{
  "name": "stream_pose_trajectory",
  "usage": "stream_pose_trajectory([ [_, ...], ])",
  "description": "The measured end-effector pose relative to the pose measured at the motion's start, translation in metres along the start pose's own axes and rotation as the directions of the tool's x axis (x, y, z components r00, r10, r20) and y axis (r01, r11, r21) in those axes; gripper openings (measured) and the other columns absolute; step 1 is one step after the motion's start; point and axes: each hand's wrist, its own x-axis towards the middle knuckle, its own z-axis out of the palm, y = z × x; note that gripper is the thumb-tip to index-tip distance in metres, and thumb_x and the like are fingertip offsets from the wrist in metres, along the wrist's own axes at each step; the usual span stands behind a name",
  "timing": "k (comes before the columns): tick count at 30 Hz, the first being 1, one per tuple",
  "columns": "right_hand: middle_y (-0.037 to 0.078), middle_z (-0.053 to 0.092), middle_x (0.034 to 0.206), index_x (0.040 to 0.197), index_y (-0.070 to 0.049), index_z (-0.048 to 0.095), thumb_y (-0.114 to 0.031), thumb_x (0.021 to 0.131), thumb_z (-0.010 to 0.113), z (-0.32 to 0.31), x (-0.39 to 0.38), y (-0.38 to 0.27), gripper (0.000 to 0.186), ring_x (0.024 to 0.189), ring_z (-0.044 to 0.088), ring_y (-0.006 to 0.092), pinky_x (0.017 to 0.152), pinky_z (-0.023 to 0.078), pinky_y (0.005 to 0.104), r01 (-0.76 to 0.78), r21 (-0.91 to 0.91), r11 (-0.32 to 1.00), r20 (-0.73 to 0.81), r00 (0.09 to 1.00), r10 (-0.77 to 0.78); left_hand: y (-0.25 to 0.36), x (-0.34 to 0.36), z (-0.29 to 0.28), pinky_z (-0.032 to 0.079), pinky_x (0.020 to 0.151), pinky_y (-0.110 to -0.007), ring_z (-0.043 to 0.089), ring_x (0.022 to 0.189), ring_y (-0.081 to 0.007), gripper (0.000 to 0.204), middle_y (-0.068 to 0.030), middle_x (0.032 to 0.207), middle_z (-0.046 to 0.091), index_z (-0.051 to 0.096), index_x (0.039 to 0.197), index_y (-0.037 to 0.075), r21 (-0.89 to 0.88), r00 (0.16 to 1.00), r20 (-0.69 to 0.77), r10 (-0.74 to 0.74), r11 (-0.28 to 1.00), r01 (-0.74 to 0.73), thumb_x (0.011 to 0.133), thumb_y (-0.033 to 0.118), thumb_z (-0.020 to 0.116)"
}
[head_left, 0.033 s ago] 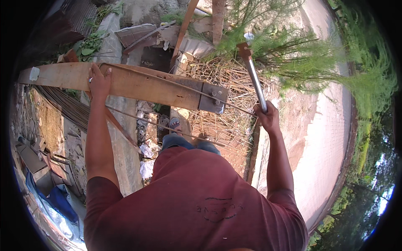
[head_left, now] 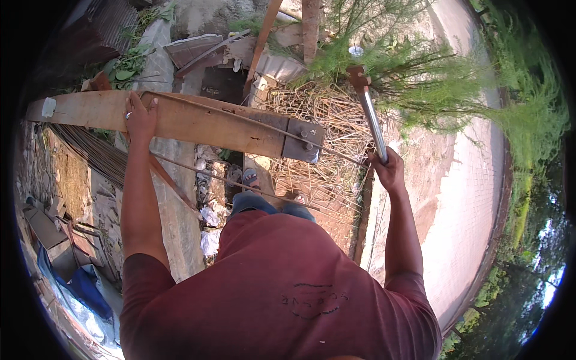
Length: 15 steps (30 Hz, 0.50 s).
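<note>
A long wooden plank (head_left: 222, 129) runs across in front of me, with a dark metal plate (head_left: 302, 141) carrying upright pegs at its right end. Along it lies a thin bent steel rod (head_left: 240, 120), which passes by the pegs and reaches toward my right side. My left hand (head_left: 141, 118) is on the plank, closed over the bent end of the rod; its palm side is hidden. My right hand (head_left: 389, 169) is wrapped round the silver handle of a bending bar (head_left: 373, 120), whose rusty notched head points away from me, beyond the pegs.
Many bent steel pieces (head_left: 342, 114) are heaped beyond and below the plate. A bundle of long rods (head_left: 90, 150) lies at the left. Feathery green branches (head_left: 420, 78) hang over the far right, beside a paved path (head_left: 462, 210). Rubble and wood offcuts lie around.
The bending bar and my right hand have shifted slightly right and toward me. The plank's right end and my left hand have moved a little left.
</note>
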Motion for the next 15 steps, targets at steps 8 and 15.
stream_pose_trajectory([
  [8,0.015,0.057,0.059,0.069,-0.004,0.056,-0.036,0.078,0.072,-0.068,0.027,0.080,0.038,0.053,0.056,0.0314,0.052,0.043,0.0404,0.184,-0.534,0.825,0.048,0.981,-0.188,-0.024,0.016,-0.001,0.023,0.111,-0.044,0.026,0.136,-0.0403,0.077,-0.0268,0.145,0.029,0.016,0.145,-0.003,-0.158,0.978,-0.004,0.210,0.965,-0.208,0.094,0.046,0.047],
  [15,0.000,0.047,0.057,0.080,-0.002,0.063,-0.030,0.084,0.070,-0.009,0.036,0.028,0.029,0.053,0.041,0.0074,0.048,0.034,0.0282,0.087,-0.102,0.991,0.233,0.970,-0.061,-0.041,0.007,0.004,0.032,0.106,-0.045,0.038,0.127,-0.0420,0.061,-0.0278,0.136,0.040,0.035,0.137,0.001,-0.107,0.990,-0.135,0.050,0.992,-0.065,0.093,0.042,0.048],
])
